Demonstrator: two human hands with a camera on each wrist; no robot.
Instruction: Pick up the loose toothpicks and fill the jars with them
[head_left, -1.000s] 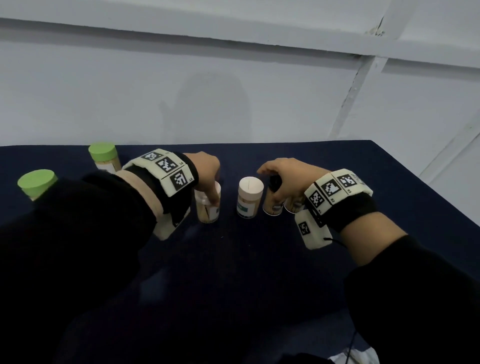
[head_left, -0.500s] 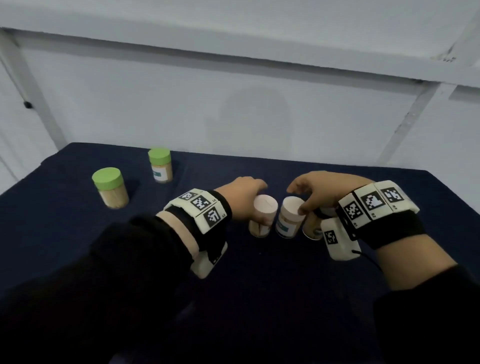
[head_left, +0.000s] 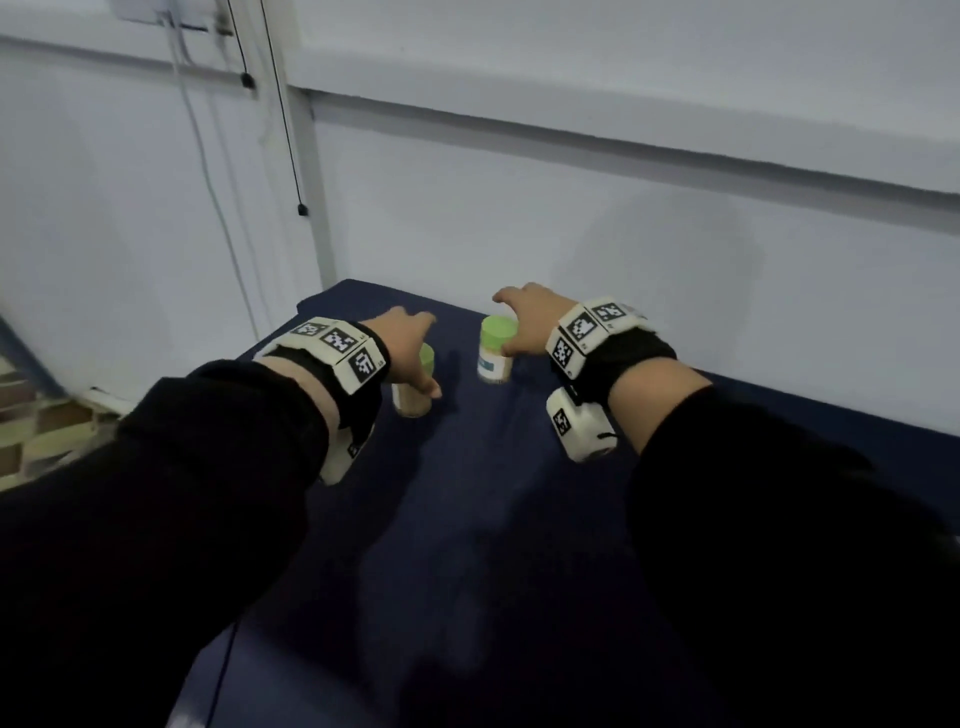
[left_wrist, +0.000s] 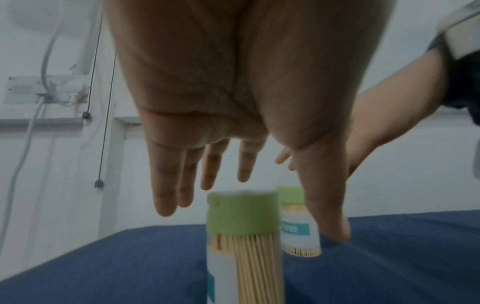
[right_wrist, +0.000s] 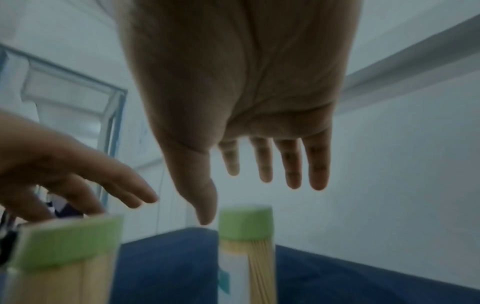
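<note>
Two clear jars packed with toothpicks and capped with green lids stand near the far left corner of the dark blue table (head_left: 467, 519). My left hand (head_left: 410, 338) hovers over the left jar (head_left: 413, 402), fingers straight, thumb down beside it. In the left wrist view, the hand (left_wrist: 244, 174) is spread above this jar (left_wrist: 244, 257). My right hand (head_left: 524, 322) reaches over the right jar (head_left: 496, 358), also spread. The right wrist view shows that hand (right_wrist: 259, 185) above its jar (right_wrist: 246, 257), holding nothing. No loose toothpicks are visible.
The table's left edge (head_left: 270, 343) and far edge lie just beyond the jars, close to the white wall. Cables (head_left: 280, 130) hang down the wall from a socket (left_wrist: 46, 88). Tiled floor (head_left: 36, 431) shows at the left.
Both hands have left the white-lidded jars in the table's middle and swung left to the two green-lidded jars. Their fingers have gone from curled to spread.
</note>
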